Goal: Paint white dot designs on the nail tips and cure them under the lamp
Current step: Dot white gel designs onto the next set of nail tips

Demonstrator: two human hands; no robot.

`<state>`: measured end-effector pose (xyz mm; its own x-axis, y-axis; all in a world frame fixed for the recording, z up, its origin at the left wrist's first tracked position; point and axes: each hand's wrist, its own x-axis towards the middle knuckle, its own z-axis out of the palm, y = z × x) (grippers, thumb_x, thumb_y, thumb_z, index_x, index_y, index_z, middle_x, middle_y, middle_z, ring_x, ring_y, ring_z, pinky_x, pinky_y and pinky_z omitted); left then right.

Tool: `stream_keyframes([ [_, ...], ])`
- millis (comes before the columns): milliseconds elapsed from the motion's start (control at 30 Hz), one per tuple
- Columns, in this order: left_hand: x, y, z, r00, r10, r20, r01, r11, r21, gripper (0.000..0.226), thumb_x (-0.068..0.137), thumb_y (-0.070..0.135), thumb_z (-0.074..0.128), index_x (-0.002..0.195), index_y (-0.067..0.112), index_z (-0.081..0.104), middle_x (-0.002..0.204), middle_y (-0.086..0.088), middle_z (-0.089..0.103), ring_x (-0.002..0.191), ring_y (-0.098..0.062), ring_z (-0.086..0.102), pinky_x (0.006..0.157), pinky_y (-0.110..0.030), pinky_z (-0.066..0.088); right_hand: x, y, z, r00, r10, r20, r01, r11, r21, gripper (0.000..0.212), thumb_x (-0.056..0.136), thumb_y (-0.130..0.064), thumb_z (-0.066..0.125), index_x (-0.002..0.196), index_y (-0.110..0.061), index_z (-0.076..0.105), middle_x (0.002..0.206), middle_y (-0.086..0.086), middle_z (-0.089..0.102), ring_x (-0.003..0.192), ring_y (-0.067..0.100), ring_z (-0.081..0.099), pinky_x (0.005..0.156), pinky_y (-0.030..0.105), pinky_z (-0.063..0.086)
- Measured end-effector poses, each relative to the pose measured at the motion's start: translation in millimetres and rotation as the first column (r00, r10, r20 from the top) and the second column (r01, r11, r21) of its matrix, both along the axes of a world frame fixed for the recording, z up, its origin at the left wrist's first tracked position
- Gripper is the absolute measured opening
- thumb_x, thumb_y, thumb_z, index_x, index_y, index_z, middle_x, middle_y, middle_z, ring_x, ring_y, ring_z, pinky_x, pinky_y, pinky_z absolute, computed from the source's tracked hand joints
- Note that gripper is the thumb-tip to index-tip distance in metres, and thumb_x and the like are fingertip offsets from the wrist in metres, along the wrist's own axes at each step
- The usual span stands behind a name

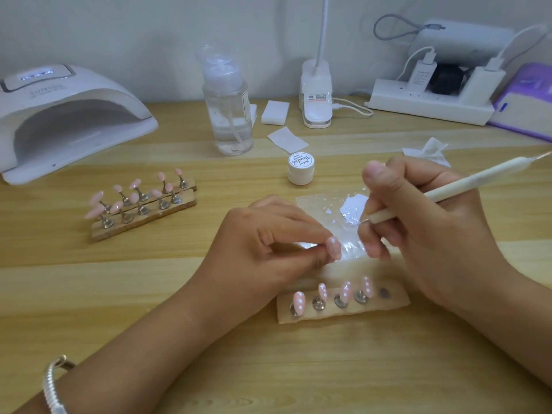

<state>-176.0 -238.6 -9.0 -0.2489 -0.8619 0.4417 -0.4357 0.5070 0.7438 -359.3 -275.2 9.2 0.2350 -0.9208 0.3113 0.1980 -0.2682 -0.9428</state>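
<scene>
Single head-worn view; faces forward and down, close over hands (343, 234); wide-angle; wall behind.

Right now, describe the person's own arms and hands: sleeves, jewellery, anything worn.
The left arm and right arm are bare, with no sleeves in view. The left hand and right hand wear no gloves, and no rings show. A ridged silver bangle circles the left wrist.

Purple box (525, 106) cut by right edge; jar label (301, 160) unreadable; lamp display (37, 75) blurred.
</scene>
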Motion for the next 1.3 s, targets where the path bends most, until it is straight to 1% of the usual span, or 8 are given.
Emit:
stream_keyframes([
  [167, 0.5, -0.2, -2.6, 0.999, -0.006, -0.037, 0.007, 1.000, 0.022, 0.006, 0.081, 0.019, 0.076, 0.083, 0.017, 0.081, 0.083, 0.015, 0.075, 0.088, -0.012, 0.067, 0.083, -0.032, 0.050, -9.0, -13.0, 6.9, 0.992, -0.109, 0.059, 0.112, 0.993, -0.045, 0.037, 0.086, -0.026, 0.075, 0.058, -0.022, 0.052, 0.045, -0.004, 0.040, 0.039, 0.016, 0.032, 0.041, 0.020, 0.035],
  [333, 0.6, -1.8, -3.1, 1.000, 0.001, -0.004, -0.001, 1.000, 0.009, 0.008, 0.082, 0.021, 0.075, 0.080, 0.014, 0.080, 0.081, 0.013, 0.075, 0.086, -0.012, 0.068, 0.081, -0.034, 0.052, -26.5, -30.2, -2.3, 0.908, -0.296, -0.297, 0.197, 0.926, -0.321, 0.037, 0.086, -0.044, 0.072, 0.069, -0.012, 0.064, 0.060, 0.001, 0.063, 0.054, 0.006, 0.056, 0.057, 0.015, 0.044],
  [467, 1.2, -3.2, -5.0, 0.999, 0.026, 0.036, -0.027, 0.998, 0.052, 0.004, 0.079, 0.021, 0.077, 0.080, 0.020, 0.081, 0.080, 0.015, 0.075, 0.085, -0.009, 0.068, 0.080, -0.032, 0.051, -33.3, -41.3, -15.1, 0.819, -0.353, -0.452, 0.152, 0.894, -0.422, 0.046, 0.100, -0.036, 0.056, 0.064, -0.009, 0.067, 0.058, -0.009, 0.061, 0.061, 0.007, 0.060, 0.065, 0.015, 0.040],
  [600, 1.5, -4.0, -5.3, 0.999, 0.031, 0.041, -0.033, 0.997, 0.069, 0.004, 0.079, 0.023, 0.078, 0.080, 0.023, 0.081, 0.081, 0.017, 0.075, 0.087, -0.010, 0.069, 0.080, -0.031, 0.051, -33.7, -45.9, -19.1, 0.815, -0.355, -0.458, 0.160, 0.897, -0.411, 0.047, 0.098, -0.035, 0.054, 0.060, -0.010, 0.064, 0.050, -0.011, 0.056, 0.051, 0.006, 0.056, 0.056, 0.011, 0.037],
  [767, 1.6, -4.4, -4.7, 0.998, 0.025, 0.057, -0.028, 0.998, 0.055, 0.008, 0.077, 0.014, 0.079, 0.080, 0.022, 0.081, 0.082, 0.018, 0.075, 0.087, -0.007, 0.069, 0.080, -0.031, 0.051, -33.7, -45.9, -18.9, 0.795, -0.351, -0.495, 0.145, 0.902, -0.406, 0.045, 0.097, -0.037, 0.055, 0.061, -0.012, 0.064, 0.047, -0.013, 0.055, 0.049, 0.007, 0.056, 0.055, 0.012, 0.039],
  [1033, 2.0, -4.0, -5.3, 0.999, 0.033, 0.043, -0.036, 0.995, 0.092, 0.005, 0.079, 0.022, 0.077, 0.082, 0.023, 0.081, 0.081, 0.017, 0.075, 0.089, -0.010, 0.069, 0.081, -0.034, 0.053, -34.5, -44.7, -17.8, 0.850, -0.341, -0.401, 0.187, 0.908, -0.375, 0.042, 0.099, -0.037, 0.053, 0.065, -0.014, 0.066, 0.053, -0.008, 0.057, 0.051, 0.007, 0.056, 0.055, 0.011, 0.040],
  [1200, 1.8, -4.2, -5.3, 0.999, 0.032, 0.039, -0.036, 0.994, 0.099, 0.005, 0.079, 0.024, 0.077, 0.081, 0.021, 0.081, 0.080, 0.015, 0.075, 0.088, -0.012, 0.070, 0.080, -0.036, 0.053, -35.3, -40.8, -14.2, 0.866, -0.402, -0.298, 0.272, 0.877, -0.395, 0.036, 0.103, -0.031, 0.048, 0.081, -0.012, 0.070, 0.066, -0.003, 0.064, 0.068, 0.003, 0.063, 0.070, 0.010, 0.043],
  [1300, 1.9, -4.2, -5.2, 0.999, 0.029, 0.014, -0.031, 0.992, 0.120, 0.006, 0.079, 0.024, 0.077, 0.081, 0.020, 0.081, 0.079, 0.012, 0.075, 0.088, -0.014, 0.070, 0.080, -0.036, 0.053, -30.5, -33.0, -4.4, 0.900, -0.385, -0.202, 0.295, 0.882, -0.368, 0.027, 0.098, -0.036, 0.057, 0.083, -0.019, 0.071, 0.074, -0.003, 0.070, 0.073, 0.004, 0.066, 0.075, 0.012, 0.046],
])
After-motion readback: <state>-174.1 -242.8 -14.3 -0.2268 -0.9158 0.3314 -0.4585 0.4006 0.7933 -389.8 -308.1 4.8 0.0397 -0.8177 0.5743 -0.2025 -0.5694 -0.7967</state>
